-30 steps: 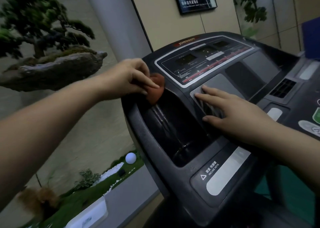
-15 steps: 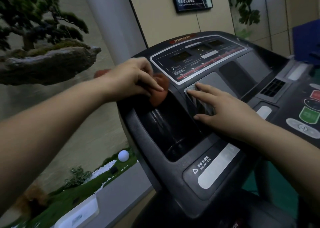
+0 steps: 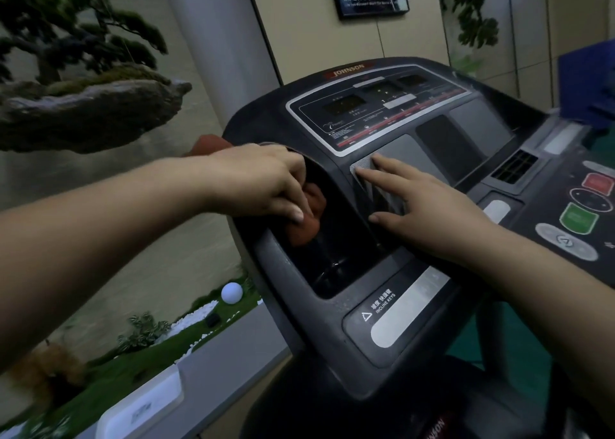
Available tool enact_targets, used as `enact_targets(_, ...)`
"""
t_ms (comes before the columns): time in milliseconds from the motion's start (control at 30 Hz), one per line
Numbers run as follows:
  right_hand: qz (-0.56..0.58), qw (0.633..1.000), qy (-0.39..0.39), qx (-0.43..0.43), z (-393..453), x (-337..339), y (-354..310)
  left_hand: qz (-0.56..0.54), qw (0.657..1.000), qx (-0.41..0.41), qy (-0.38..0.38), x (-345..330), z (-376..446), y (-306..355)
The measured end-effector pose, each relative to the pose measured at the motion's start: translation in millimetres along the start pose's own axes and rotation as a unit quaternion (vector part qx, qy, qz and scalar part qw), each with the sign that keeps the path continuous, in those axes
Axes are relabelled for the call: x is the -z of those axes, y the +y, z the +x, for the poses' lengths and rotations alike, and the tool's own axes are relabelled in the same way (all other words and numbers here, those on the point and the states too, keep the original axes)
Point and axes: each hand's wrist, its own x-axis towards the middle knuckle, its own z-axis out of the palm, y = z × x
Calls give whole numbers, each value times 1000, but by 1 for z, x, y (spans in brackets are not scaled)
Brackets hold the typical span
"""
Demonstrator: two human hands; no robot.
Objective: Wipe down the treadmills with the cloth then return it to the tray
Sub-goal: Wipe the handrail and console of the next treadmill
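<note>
Down inside the left-hand recess (image 3: 332, 255) of the treadmill console (image 3: 416, 338), the orange-red cloth (image 3: 307, 220) sits bunched under your left hand (image 3: 263, 182), pressed against the recess's inner left wall just below its upper rim. One corner of the cloth also pokes out behind your wrist, over the console's outer left edge. Your right hand (image 3: 429, 215) lies across the recess from it, near but not touching, on the ridge between the recess and the grey centre panel (image 3: 419, 159).

The recess is a deep, dark, glossy pocket with a raised rim all round; below the cloth its wall and floor lie open toward you, down to the near rim above the "INCLINE KEYS" label (image 3: 382, 302). To your left the console ends at a curved edge with nothing beyond it but a drop to the planter bed (image 3: 139, 372). To the right, past your right hand, the surface runs on to a vent grille (image 3: 514, 170) and red (image 3: 597, 182) and green buttons (image 3: 579, 217).

Your left hand is curled, fingers and thumb pinching the cloth and bearing down on it. Your right hand is flat and relaxed, fingers straight and slightly spread, fingertips resting on the corner of the grey panel, palm bracing on the console; it holds nothing.
</note>
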Motion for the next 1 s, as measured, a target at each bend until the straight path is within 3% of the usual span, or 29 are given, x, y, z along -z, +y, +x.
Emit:
enact_targets(200, 9, 1000, -3, 0, 0, 0, 0, -7, 993, 94, 69, 30, -7, -39)
enact_targets(367, 8, 1000, -7, -5, 0, 1, -2, -24, 1000, 7, 4, -11, 6, 26)
enact_targets(467, 4, 1000, -11, -9, -2, 2, -4, -27, 999, 30, -24, 3, 8, 16)
enact_targets(567, 1, 1000, -10, -13, -3, 0, -5, -21, 996, 89, -1, 11, 3, 8)
enact_targets(767, -5, 1000, -5, -14, -3, 0, -4, 20, 997, 46, -65, -13, 21, 63)
enact_targets(1000, -5, 1000, -6, -17, -4, 1, -6, 21, 999, 35, -22, -16, 28, 69)
